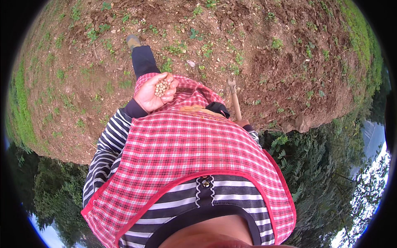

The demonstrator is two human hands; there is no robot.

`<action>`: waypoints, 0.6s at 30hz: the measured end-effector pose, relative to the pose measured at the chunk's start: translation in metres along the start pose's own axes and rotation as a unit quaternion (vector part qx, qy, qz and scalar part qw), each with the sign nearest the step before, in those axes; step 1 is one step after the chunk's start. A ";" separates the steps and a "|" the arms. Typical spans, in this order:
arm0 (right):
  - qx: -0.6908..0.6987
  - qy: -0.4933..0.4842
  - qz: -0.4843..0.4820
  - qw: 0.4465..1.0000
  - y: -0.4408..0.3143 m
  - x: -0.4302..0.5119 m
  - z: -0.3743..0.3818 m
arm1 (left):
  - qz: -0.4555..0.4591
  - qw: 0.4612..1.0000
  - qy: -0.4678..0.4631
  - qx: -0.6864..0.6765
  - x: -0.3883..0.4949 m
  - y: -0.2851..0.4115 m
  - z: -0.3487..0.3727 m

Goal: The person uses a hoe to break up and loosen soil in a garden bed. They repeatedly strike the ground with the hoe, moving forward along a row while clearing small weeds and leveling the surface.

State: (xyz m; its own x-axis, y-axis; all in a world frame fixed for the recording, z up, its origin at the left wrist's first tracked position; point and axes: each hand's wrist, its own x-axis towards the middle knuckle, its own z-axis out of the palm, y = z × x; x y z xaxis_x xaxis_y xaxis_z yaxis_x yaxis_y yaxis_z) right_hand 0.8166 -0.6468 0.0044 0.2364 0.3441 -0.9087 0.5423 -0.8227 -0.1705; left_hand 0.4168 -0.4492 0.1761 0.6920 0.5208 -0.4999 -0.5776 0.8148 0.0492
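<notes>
My left hand [155,93] is turned palm up in front of the apron, its fingers curled around a small heap of round, pale tan seeds [161,88]. The exact kind of seed is not clear. Low at my right side, my right hand [241,122] grips a wooden-handled tool [236,104]. Its handle slants up to a forked-looking end above the soil; how the far end is built is hard to make out. Most of the right hand is hidden behind the red checked apron [198,142].
Sloping brown soil [192,28] with stones and small weeds spreads before me. One shoe [133,42] steps forward at left. A black item [218,109] shows at the apron's edge. Loose darker soil [273,71] lies to the right; dense shrubs [310,155] stand behind me.
</notes>
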 end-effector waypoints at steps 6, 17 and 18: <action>0.032 0.000 0.090 0.995 0.023 -0.004 0.018 | -0.033 0.999 -0.028 0.029 0.006 0.000 -0.004; -0.030 -0.058 -0.004 0.998 0.092 0.033 0.066 | -0.067 0.991 0.008 0.114 0.014 -0.005 0.009; -0.046 -0.066 -0.024 0.996 0.089 0.031 0.068 | -0.066 0.990 0.010 0.120 0.016 -0.006 0.010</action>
State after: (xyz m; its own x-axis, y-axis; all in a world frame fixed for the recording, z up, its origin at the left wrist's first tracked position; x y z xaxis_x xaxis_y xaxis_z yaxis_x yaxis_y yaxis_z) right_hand 0.8180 -0.7402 -0.0651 0.1027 0.3149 -0.9435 0.6241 -0.7590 -0.1854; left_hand 0.4352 -0.4430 0.1769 0.7452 0.4021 -0.5320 -0.3606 0.9140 0.1858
